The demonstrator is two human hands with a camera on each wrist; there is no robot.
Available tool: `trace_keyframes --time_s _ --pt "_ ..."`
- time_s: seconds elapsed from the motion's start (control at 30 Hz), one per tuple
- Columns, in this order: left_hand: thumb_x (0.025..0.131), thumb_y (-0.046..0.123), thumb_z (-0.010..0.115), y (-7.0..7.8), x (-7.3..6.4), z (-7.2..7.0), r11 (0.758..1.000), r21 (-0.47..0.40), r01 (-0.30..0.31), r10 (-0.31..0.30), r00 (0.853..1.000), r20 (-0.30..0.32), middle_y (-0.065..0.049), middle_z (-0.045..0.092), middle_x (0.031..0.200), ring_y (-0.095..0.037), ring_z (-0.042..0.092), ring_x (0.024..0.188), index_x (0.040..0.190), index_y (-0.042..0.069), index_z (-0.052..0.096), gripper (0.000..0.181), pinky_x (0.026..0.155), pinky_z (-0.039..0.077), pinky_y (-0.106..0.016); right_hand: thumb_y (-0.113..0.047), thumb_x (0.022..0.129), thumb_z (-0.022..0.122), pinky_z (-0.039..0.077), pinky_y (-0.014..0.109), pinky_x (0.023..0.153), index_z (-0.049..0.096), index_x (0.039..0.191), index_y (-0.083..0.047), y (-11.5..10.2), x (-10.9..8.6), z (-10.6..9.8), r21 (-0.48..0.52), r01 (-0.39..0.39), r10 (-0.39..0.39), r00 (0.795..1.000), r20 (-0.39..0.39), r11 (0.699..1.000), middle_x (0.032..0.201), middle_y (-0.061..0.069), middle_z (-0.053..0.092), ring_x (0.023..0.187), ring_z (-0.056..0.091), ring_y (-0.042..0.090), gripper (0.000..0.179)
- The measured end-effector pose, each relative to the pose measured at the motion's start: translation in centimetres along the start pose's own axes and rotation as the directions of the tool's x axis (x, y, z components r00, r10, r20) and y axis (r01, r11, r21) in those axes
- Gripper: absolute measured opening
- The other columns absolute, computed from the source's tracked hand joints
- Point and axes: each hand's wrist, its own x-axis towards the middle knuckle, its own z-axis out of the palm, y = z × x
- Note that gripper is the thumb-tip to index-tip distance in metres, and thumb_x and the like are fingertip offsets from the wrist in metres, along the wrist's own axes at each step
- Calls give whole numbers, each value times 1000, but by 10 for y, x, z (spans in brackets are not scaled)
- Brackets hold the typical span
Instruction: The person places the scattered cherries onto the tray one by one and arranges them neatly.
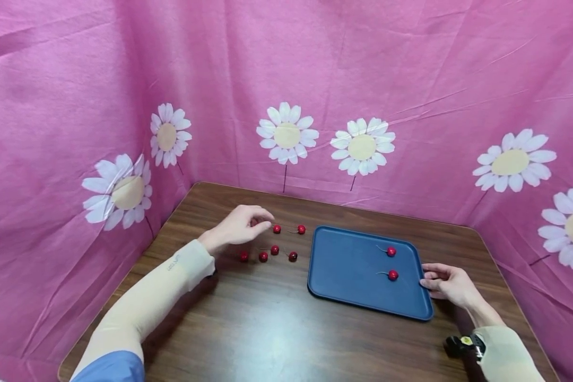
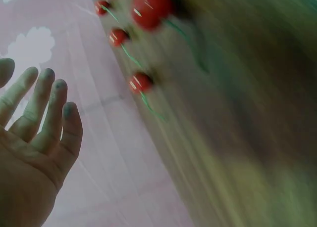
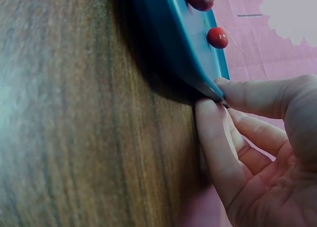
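My left hand (image 1: pixel 241 225) hovers over the left part of the table, its fingers loosely bent and nothing between them. Just past its fingertips lies a red cherry (image 1: pixel 277 229) with a stem. Several more cherries (image 1: pixel 263 257) are scattered nearby; the left wrist view shows their green stems beside the empty palm (image 2: pixel 29 162). A blue tray (image 1: pixel 353 276) lies to the right, bearing two cherries, one farther back (image 1: pixel 391 251) and one nearer (image 1: pixel 393 275). My right hand (image 1: pixel 451 286) pinches the tray's right rim, the thumb (image 3: pixel 252 96) on top and fingers below.
The wooden table (image 1: pixel 248 323) has rounded corners. A pink curtain (image 1: pixel 210 95) with white daisies hangs behind it and along both sides. Another cherry (image 1: pixel 301 229) lies close to the tray's left back corner. A dark wrist device (image 1: pixel 465 345) sits by the right cuff.
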Motion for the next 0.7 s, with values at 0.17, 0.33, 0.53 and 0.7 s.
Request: trace_keyframes --time_s 0.17,0.33,0.53,0.7 --pt "106 18 73 -24 -27 -16 997 -15 72 -73 997 -36 -7 86 115 -16 74 96 124 8 83 23 87 63 -43 1 104 74 69 29 75 43 154 25 0 1 2 -5 10 -10 1000 2 1000 96 -11 71 84 73 -2 64" --pt "101 14 77 -38 -57 -19 996 -3 94 -94 995 20 -5 86 111 -11 73 89 118 5 84 21 84 62 -38 1 105 73 69 29 76 42 154 25 -1 3 2 -14 17 -17 1000 12 1000 97 -10 71 85 73 -2 63" --pt "95 16 84 -47 -76 -9 995 21 93 -95 989 112 1 85 106 -16 77 100 111 13 86 16 93 62 -41 1 105 73 69 28 77 42 155 25 0 3 1 -21 19 -19 1000 10 1000 96 -10 71 85 73 -2 63" --pt "88 24 94 -50 -77 -3 992 53 112 -119 979 166 3 85 108 -17 77 106 109 19 87 23 98 62 -43 2 105 73 69 28 76 40 155 26 -1 3 1 -12 14 -14 1000 14 1000 95 -11 70 85 73 -2 64"
